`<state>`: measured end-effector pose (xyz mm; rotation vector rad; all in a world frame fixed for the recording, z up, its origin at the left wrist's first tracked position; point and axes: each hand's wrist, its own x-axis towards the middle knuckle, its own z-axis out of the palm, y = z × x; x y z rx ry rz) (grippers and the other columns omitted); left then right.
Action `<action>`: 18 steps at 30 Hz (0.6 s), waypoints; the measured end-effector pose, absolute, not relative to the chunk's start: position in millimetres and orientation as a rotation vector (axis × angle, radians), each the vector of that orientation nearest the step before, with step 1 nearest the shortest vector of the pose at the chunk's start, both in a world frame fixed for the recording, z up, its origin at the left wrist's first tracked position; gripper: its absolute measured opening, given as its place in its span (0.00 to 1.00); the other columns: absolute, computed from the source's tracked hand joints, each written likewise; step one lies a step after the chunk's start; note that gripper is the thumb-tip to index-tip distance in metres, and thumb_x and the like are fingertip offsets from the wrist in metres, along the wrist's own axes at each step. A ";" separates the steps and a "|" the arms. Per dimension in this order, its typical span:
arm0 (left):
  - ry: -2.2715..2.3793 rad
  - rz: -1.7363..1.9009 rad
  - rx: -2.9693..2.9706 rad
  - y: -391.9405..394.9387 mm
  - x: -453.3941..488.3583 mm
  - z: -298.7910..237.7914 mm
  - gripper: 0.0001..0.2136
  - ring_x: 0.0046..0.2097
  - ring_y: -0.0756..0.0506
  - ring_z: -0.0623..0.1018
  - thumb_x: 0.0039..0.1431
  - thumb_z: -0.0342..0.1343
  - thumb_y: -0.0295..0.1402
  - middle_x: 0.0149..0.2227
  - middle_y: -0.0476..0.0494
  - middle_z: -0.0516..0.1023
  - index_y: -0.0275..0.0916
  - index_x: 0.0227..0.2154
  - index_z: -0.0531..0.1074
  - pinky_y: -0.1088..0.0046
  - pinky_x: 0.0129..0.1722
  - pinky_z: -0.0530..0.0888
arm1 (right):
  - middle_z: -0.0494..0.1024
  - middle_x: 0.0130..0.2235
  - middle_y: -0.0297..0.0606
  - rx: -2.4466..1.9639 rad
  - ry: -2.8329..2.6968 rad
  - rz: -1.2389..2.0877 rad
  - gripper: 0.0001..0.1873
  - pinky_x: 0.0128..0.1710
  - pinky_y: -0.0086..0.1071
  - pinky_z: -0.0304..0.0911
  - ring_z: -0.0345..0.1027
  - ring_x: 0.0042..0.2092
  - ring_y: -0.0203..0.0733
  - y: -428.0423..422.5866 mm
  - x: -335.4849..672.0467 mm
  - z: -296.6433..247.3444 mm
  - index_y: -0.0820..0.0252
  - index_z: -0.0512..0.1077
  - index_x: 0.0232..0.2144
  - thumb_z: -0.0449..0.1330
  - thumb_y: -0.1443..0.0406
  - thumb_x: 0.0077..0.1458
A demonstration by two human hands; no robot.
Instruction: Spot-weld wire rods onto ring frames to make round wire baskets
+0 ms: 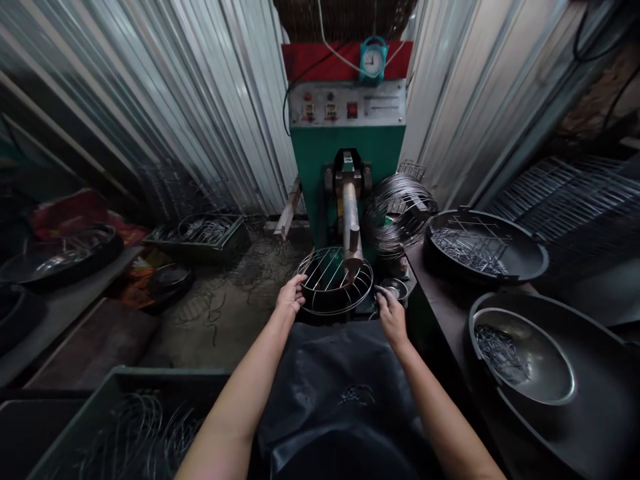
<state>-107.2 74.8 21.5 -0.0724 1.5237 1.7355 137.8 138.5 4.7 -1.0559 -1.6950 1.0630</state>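
A round wire rack (334, 280) with parallel bars lies flat under the metal arm (351, 230) of a green machine (347, 150). My left hand (290, 295) grips the rack's left rim with curled fingers. On the rack's right rim, my right hand (390, 313) pinches the wire. Both forearms reach forward over a dark apron (330, 387) on my lap.
A coil of wire rings (397, 213) stands right of the machine. Dark bowls with short wire pieces (483, 250) (520, 363) rest on the right bench. A crate of wire hoops (135, 427) sits lower left, a tray of wires (200, 233) farther back. Corrugated metal walls surround.
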 end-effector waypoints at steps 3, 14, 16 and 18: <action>1.604 1.805 -0.117 74.6 -102.2 21.6 0.14 0.15 0.59 0.53 0.30 0.63 0.32 0.16 0.58 0.56 0.36 0.19 0.62 0.82 0.12 0.47 | 0.78 0.34 0.42 -0.998 -1.733 0.999 0.20 0.39 0.35 0.64 0.70 0.37 0.44 146.3 116.9 10.8 0.63 0.74 0.37 0.50 0.56 0.53; 1.547 1.895 -0.149 71.2 -99.8 15.7 0.17 0.15 0.59 0.51 0.28 0.64 0.31 0.16 0.61 0.52 0.37 0.19 0.59 0.81 0.12 0.47 | 0.77 0.41 0.45 -1.031 -1.820 0.950 0.20 0.44 0.39 0.64 0.70 0.43 0.47 149.1 134.9 3.5 0.61 0.72 0.41 0.48 0.56 0.54; 1.512 1.844 -0.125 69.0 -101.8 16.8 0.18 0.15 0.59 0.51 0.28 0.65 0.31 0.16 0.61 0.52 0.37 0.19 0.59 0.82 0.12 0.47 | 0.75 0.44 0.46 -1.188 -1.763 0.971 0.23 0.46 0.40 0.63 0.68 0.47 0.49 143.1 158.8 -10.7 0.61 0.70 0.44 0.49 0.54 0.52; 1.475 1.796 -0.099 68.2 -103.7 18.3 0.19 0.15 0.60 0.50 0.27 0.65 0.31 0.16 0.61 0.53 0.37 0.19 0.58 0.82 0.12 0.46 | 0.75 0.44 0.47 -1.324 -1.738 1.013 0.24 0.46 0.40 0.62 0.68 0.47 0.50 129.1 185.0 -32.3 0.61 0.70 0.44 0.49 0.54 0.49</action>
